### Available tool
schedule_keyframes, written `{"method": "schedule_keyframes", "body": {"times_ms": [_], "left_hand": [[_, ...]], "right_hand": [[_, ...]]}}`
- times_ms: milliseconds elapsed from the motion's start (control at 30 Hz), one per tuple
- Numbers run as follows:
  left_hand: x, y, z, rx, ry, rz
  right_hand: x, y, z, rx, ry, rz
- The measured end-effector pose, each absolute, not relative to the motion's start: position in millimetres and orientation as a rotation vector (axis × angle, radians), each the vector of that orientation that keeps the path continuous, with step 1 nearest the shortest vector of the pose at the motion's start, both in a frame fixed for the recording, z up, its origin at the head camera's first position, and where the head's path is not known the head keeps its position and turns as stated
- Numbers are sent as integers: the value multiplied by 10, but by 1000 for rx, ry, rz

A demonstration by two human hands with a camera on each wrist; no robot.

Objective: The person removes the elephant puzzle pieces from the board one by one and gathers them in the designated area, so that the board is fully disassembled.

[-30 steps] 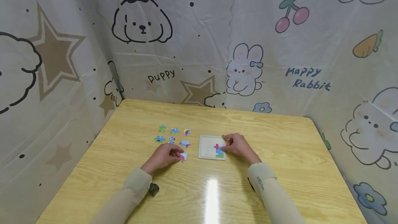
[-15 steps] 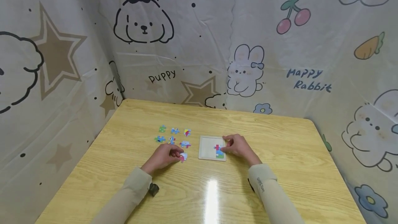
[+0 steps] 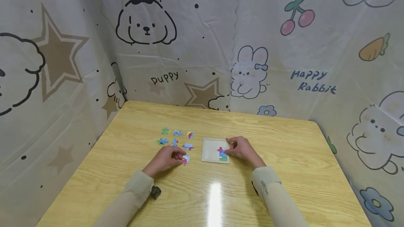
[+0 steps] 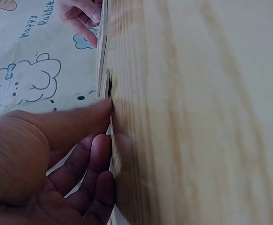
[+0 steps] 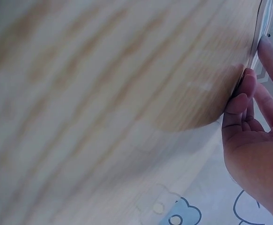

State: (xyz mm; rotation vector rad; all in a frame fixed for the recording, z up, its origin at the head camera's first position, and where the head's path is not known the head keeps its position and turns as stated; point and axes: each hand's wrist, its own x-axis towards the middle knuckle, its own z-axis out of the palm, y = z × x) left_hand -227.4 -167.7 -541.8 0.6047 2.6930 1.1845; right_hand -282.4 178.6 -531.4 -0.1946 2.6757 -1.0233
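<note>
My left hand (image 3: 165, 158) pinches a pink and white jigsaw piece (image 3: 187, 159) at the table, just left of the puzzle tray. In the left wrist view that piece (image 4: 109, 80) shows only as a thin edge beyond the thumb. A square wooden puzzle tray (image 3: 209, 150) lies flat, with a few joined pieces (image 3: 222, 155) along its right side. With thumb and forefinger spread, my right hand (image 3: 242, 148) holds the tray by its right side; the thumb partly covers the joined pieces. In the right wrist view, the right hand's (image 5: 255, 108) other fingers curl against the table.
Several loose jigsaw pieces lie in two rows behind the left hand, among them a green one (image 3: 165, 130) and a yellow and red one (image 3: 190, 134). The wooden table (image 3: 284, 185) reaches back to a printed curtain (image 3: 202, 45), which also hangs along both sides.
</note>
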Motion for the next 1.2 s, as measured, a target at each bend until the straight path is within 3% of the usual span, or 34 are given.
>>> {"method": "schedule_keyframes", "body": {"times_ms": [900,1200], "left_hand": [[-2254,-1702,-5305,641,2722,1205],[-2300,-1243,-5219,796,2646,1279]], "right_hand": [[-2805,1836,-5255,-288,2600,-990],[-2812,1858,-5263,-323,2585,-1011]]}}
